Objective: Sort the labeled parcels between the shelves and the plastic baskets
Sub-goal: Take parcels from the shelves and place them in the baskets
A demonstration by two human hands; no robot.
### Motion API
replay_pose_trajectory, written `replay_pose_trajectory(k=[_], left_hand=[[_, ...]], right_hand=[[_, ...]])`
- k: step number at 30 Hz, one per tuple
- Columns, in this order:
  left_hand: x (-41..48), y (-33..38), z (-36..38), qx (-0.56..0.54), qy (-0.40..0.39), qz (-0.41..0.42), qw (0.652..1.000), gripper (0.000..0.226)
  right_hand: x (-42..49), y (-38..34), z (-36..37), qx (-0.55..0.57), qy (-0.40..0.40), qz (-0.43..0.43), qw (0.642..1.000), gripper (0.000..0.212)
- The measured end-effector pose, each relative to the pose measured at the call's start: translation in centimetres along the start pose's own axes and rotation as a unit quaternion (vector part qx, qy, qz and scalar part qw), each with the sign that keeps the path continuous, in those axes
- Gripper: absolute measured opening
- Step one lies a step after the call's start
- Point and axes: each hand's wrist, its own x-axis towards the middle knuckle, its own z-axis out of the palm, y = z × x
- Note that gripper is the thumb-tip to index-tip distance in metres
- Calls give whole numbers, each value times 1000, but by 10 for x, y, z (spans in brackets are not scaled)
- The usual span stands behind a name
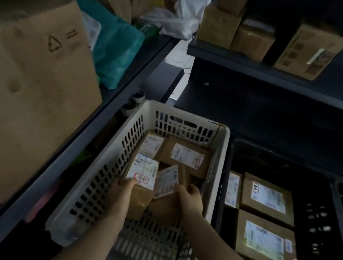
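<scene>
Inside the white basket (102,175), the left hand (124,186) gripped a labelled box (143,170) by its near end, while the right hand (190,198) pinched a smaller tilted parcel (166,181) just beside it, each parcel extending away from the fingers.

The lone head view looked steeply down from close above the white basket (62,229), between left shelf (90,136) and far shelf (262,75).

left basket (190,115): sitting just beside the right basket (312,215), parcels (186,156) lying inside
far shelf (262,70): boxes (219,24) standing on it, behind both
</scene>
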Motion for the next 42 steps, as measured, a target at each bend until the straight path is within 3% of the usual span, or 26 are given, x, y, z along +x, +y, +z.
replay_pose_trajectory(k=[4, 11, 14, 16, 17, 20, 23, 25, 28, 30, 32, 35, 38, 40, 42], left_hand=[[7, -17, 6, -32, 34, -35, 998, 33], [27, -19, -1, -76, 36, -54, 995, 32], [37, -25, 3, -66, 23, -48, 996, 39], [42, -30, 7, -67, 30, -37, 997, 38], [44, -32, 9, -72, 34, -31, 996, 38], [47, -37, 11, -77, 29, -28, 996, 38], [49, -37, 10, -88, 28, -24, 995, 32], [51, -34, 10, -88, 21, -15, 996, 32], [54, -33, 10, -82, 3, 0, 997, 32], [56, -35, 9, -83, -5, 2, 997, 29], [58, -38, 7, -88, -10, -2, 996, 26], [61, -41, 2, -87, -22, -4, 996, 29], [62, -41, -1, -92, -41, -9, 995, 30], [61, -38, 0, -93, -50, -17, 994, 27], [59, -37, 0, -101, -59, -27, 993, 23]], right_hand=[[29, -13, 3, -44, -52, -8, 998, 62], [64, -34, 20, -66, -113, 12, 991, 12], [88, -35, 17, -15, -98, -6, 995, 15], [108, -31, 18, -79, -75, -44, 993, 29], [117, -26, 21, -166, -64, -67, 982, 33], [131, -9, 32, -403, -44, -115, 907, 47], [131, 11, 38, -524, -108, -113, 837, 72], [128, 19, 39, -646, -155, -118, 738, 86], [121, 19, 43, -760, -135, -182, 610, 105], [122, 18, 52, -785, -120, -221, 567, 106], [126, 18, 60, -775, -101, -237, 577, 103], [129, 19, 66, -739, -36, -234, 630, 83], [122, 23, 69, -731, 5, -251, 634, 65], [119, 18, 68, -706, -8, -264, 658, 57], [120, 6, 63, -655, -58, -256, 709, 48]])
